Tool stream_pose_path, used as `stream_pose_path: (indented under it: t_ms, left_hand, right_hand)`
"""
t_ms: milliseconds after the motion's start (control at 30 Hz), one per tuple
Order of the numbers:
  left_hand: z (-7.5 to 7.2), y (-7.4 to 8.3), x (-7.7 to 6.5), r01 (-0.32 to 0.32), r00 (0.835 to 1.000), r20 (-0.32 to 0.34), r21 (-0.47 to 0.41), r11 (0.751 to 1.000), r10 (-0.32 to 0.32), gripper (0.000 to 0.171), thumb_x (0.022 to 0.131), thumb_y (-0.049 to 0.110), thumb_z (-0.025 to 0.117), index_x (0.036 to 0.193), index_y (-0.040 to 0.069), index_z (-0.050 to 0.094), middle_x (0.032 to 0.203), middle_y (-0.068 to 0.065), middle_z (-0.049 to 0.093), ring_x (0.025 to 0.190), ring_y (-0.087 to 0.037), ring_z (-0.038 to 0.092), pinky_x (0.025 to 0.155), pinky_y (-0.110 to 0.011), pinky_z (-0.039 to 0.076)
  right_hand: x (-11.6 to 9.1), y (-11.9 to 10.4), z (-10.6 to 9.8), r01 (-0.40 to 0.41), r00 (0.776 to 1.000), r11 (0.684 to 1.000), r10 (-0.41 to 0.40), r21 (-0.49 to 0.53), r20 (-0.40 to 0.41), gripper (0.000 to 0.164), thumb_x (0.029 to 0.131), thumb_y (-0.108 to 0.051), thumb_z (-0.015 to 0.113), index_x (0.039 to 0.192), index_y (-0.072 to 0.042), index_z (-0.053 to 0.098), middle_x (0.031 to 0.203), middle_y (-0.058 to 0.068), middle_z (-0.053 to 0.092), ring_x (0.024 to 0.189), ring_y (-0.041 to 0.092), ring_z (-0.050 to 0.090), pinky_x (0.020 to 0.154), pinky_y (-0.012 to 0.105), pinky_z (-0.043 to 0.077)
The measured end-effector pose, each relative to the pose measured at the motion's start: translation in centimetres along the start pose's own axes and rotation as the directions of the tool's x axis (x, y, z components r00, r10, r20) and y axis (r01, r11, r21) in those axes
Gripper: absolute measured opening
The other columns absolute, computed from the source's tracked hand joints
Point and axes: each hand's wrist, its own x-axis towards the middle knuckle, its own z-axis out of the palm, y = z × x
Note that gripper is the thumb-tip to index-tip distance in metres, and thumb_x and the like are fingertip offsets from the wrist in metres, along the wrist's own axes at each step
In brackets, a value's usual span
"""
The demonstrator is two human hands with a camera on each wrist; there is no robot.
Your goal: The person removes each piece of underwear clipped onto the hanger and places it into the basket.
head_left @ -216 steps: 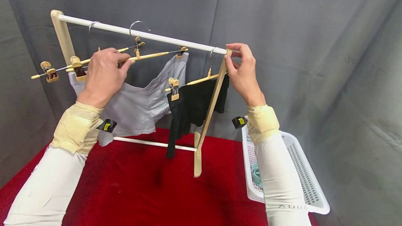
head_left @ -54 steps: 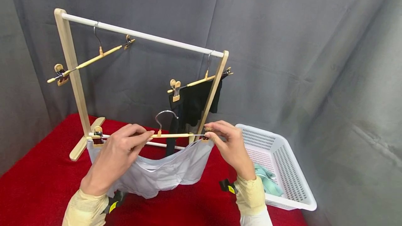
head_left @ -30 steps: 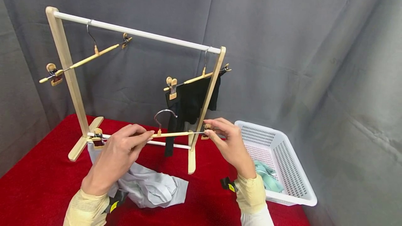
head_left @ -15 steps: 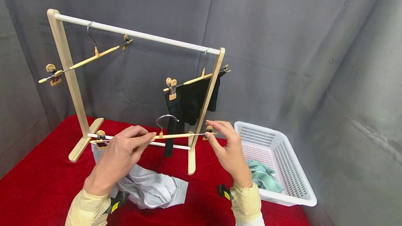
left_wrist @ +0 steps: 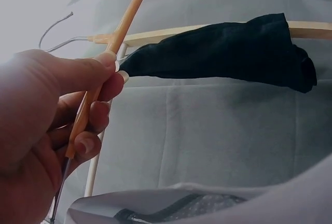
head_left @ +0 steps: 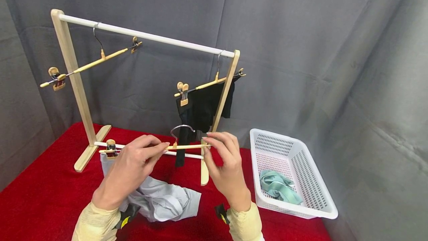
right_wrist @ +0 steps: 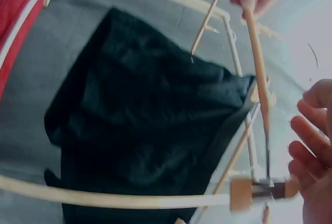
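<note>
One slender clip hanger (head_left: 187, 147) of pale yellow wood, with dull metal rod ends and a silvery wire hook, held low in front of the rack. Its long axis lies crosswise, close to level, rising slightly rightward; the hook stands upward, its mouth toward the right. Left hand (head_left: 132, 164): thumb and fingers pinching the bar left of the hook. Right hand (head_left: 227, 163): fingertips and thumb at the bar's right end, screening the clip there; whether they grip cannot be told. One light grey cloth garment (head_left: 164, 200), creased, caught by the left clip, its remainder crumpled upon the plush red cloth (head_left: 43, 192). One white perforated plastic basket (head_left: 304, 174), rectangular, at right; contents: one pale teal fabric piece (head_left: 279, 187), loosely folded. One pale wooden rack with white rails (head_left: 147, 35), bearing a matching second hanger (head_left: 97, 62) at left and, at right, a black cloth garment (head_left: 204, 107) on a third hanger (head_left: 210, 84). One grey curtain (head_left: 294, 66), behind.
</note>
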Motion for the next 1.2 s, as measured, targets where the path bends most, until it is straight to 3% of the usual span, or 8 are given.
stream_pose_path:
  t_ms: [333,700,933,1200]
  left_hand:
    - [0.5,0.8,0.2,-0.003,0.999,0.036,0.0,1.0,0.003,0.034,0.069,0.006,0.076,0.101,0.015,0.07,0.09,0.008,0.059,0.078,-0.003,0.048,0.065,-0.022,0.05]
    - [0.9,0.9,0.1,-0.044,0.998,0.048,0.025,0.999,0.043,0.033,0.071,0.007,0.074,0.103,0.012,0.07,0.09,0.004,0.06,0.08,-0.006,0.049,0.065,-0.025,0.052]
    - [1.7,1.2,0.0,0.0,1.0,0.029,0.005,1.0,0.0,0.03,0.072,0.009,0.074,0.102,0.014,0.07,0.09,0.005,0.06,0.078,-0.005,0.047,0.061,-0.024,0.049]
    - [1.8,1.5,0.0,0.049,0.995,0.082,0.024,0.999,-0.051,0.037,0.072,0.008,0.073,0.108,0.015,0.068,0.098,0.004,0.061,0.086,-0.005,0.049,0.069,-0.023,0.051]
  right_hand:
    - [-0.8,-1.2,1.9,-0.073,0.98,0.994,0.056,0.081,0.191,0.04,0.082,-0.019,0.067,0.12,-0.014,0.059,0.118,0.001,0.056,0.106,0.014,0.048,0.085,0.024,0.046]
    - [-1.1,-1.1,3.4,-0.028,0.99,0.995,0.015,0.096,0.139,0.038,0.074,-0.008,0.072,0.111,-0.011,0.064,0.109,0.0,0.06,0.098,0.012,0.051,0.08,0.02,0.046]
    - [-1.1,-0.9,3.7,-0.026,0.996,0.995,0.018,0.096,0.092,0.031,0.076,-0.009,0.071,0.106,-0.011,0.066,0.101,0.0,0.064,0.094,0.011,0.052,0.077,0.02,0.048]
    - [-1.2,-0.2,3.2,-0.084,0.99,0.99,0.069,0.114,0.125,0.027,0.08,-0.014,0.068,0.106,-0.013,0.066,0.1,-0.002,0.064,0.093,0.01,0.051,0.073,0.024,0.05]
